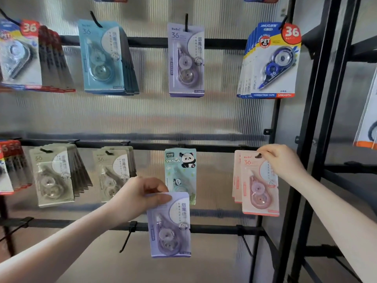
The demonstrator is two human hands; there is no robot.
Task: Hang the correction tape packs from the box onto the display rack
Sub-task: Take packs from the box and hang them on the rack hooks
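A lilac correction tape pack (pixel 169 225) hangs from the left hand (pixel 138 198), low in the view at about 6 o'clock from the centre; the thumb and curled fingers pinch its top edge, so this grip is closed on the card, and the pack dangles upright in front of the lowest black rail (pixel 81 223) of the display rack without sitting on any hook. Up at 2 o'clock from that pack, the right hand (pixel 279 162) pinches the top corner of a pink pack (pixel 260 186), its fingers curled around the card right at the hang hole, where the card meets the middle rail (pixel 146 145) (whether the hole is over the hook cannot be made out). Another pink card or two sit just behind it. Between the two hands, a mint panda pack (pixel 180 172) hangs from the same rail, its lower edge partly covered by the lilac pack. To the left, at 9 o'clock, hang two stacks of grey-green packs (pixel 55 176). On the upper rail, at 12 o'clock, a matching lilac pack (pixel 186 60) hangs on its hook, flanked by a teal stack (pixel 102 56) at 11 o'clock and blue-and-white packs (pixel 273 60) at 1 o'clock. A bare hook (pixel 126 240) juts from the lowest rail just left of the held pack.
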